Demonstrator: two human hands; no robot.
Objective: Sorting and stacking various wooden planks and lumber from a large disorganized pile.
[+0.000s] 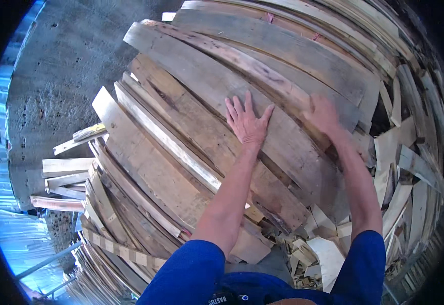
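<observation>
My left hand [247,122] lies flat with its fingers spread on a wide grey wooden board [196,76]. To its right, my right hand [322,114] is curled over the near end of a narrow, rough-edged plank [247,62], which lies along the board's right side. The right fingertips are blurred and partly hidden. A brown board [181,109] with a dark knot lies left of the grey one. Past my right hand is another broad grey board [278,43].
More long planks [146,152] lie stacked on the left. Short offcuts [69,165] jut from the pile's left edge over a rough concrete floor [80,61]. Broken wood scraps [328,254] fill the space near my body and along the right. A metal bar [49,262] crosses at lower left.
</observation>
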